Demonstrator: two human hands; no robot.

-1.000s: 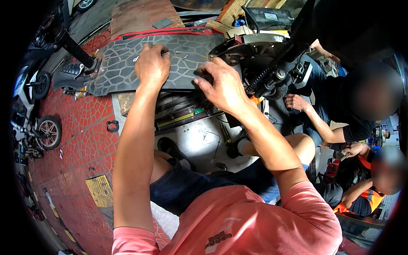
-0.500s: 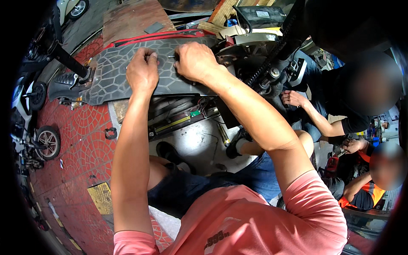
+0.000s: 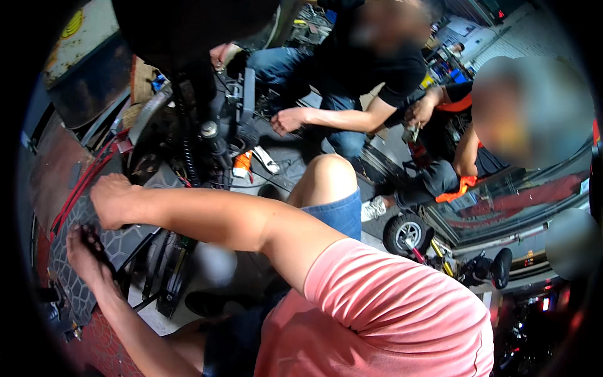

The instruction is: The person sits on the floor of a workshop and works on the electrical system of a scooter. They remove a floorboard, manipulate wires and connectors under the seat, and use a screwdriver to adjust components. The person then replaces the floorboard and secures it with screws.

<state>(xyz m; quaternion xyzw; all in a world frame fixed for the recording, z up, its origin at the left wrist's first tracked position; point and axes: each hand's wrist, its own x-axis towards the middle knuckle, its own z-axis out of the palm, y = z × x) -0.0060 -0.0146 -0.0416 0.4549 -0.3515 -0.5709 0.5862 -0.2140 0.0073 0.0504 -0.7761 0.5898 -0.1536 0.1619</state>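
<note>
A scooter deck (image 3: 117, 244) with a grey mat in a cracked-stone pattern lies at the left, in front of both my hands. My right hand (image 3: 114, 200) is closed into a loose fist over the mat, near the deck's red-edged side (image 3: 80, 191). Whatever is inside its fingers is hidden. Just nearer to me, my left hand (image 3: 86, 259) rests at the mat with curled, shaded fingers; I cannot make out anything in them. Beyond the right hand stands the black steering column (image 3: 210, 141). Below the deck is a dark open channel (image 3: 171, 283) with parts inside.
A person in a black shirt (image 3: 402, 75) sits across from me, one hand (image 3: 289, 120) beyond the column. Another person in an orange vest (image 3: 461, 188) crouches farther right. A small wheel (image 3: 405, 234) stands beside a glass-fronted case (image 3: 527, 195). Wooden boards lie at the far left.
My view has swung right, so the deck and my hands sit farther left in the picture. The small metal piece seen at my right fingers is out of sight. Both hands stay at the mat.
</note>
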